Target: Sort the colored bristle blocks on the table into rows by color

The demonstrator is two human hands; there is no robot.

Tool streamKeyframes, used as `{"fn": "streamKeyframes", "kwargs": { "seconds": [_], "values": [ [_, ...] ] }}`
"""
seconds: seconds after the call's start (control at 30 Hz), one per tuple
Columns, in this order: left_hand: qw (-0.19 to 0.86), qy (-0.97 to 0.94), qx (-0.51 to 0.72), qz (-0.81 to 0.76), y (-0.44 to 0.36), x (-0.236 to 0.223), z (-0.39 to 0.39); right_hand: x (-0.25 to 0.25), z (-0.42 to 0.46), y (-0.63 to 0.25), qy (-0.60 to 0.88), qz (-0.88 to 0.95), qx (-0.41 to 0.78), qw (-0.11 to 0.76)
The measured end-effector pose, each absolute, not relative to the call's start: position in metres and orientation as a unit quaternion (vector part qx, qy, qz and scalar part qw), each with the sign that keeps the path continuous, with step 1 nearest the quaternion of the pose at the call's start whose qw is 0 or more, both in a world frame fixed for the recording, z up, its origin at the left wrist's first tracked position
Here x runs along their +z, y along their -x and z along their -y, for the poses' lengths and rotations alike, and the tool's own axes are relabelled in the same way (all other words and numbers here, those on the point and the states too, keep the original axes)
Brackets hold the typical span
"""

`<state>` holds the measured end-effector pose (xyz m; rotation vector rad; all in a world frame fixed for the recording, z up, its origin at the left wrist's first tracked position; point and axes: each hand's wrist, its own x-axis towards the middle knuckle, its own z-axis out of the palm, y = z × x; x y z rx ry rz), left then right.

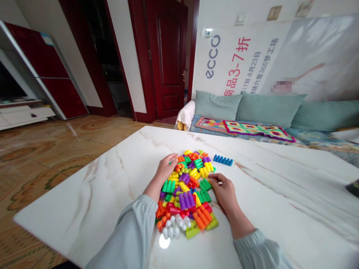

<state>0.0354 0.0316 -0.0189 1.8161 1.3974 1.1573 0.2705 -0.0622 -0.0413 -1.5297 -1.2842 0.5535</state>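
Note:
A pile of colourful plastic pieces, each like a row of joined short tubes, lies on the white marble-patterned table [112,186]. My left hand [165,169] reaches over the pile's far left edge, fingers apart near orange pieces [179,167]. At the right edge, my right hand [225,190] has loosely bent fingers beside yellow pieces [203,172] and a green piece [205,184]; nothing shows in its grasp. A purple piece [186,200] lies on top in the middle. White pieces [175,226] are at the near end. Apart from the pile sits a blue piece [223,160].
Beyond the table stands a sofa with green cushions [269,106] and a crocheted cover [255,129]. A dark object [353,188] is at the right edge. A red door [171,56] and a red fridge [42,63] are in the background.

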Motion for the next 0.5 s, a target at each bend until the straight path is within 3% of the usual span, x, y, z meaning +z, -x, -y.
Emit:
{"fn": "streamKeyframes", "kwargs": {
  "seconds": [0.23,0.5],
  "values": [
    [0.243,-0.772,0.316,-0.494,-0.0363,-0.021,-0.0267,-0.0414,0.0624,-0.2698,0.638,0.53,0.232,0.508],
    [0.181,-0.767,0.412,-0.458,-0.0367,-0.0219,-0.0296,-0.0461,0.0612,-0.2715,0.629,0.538,0.229,0.512]
  ]
}}
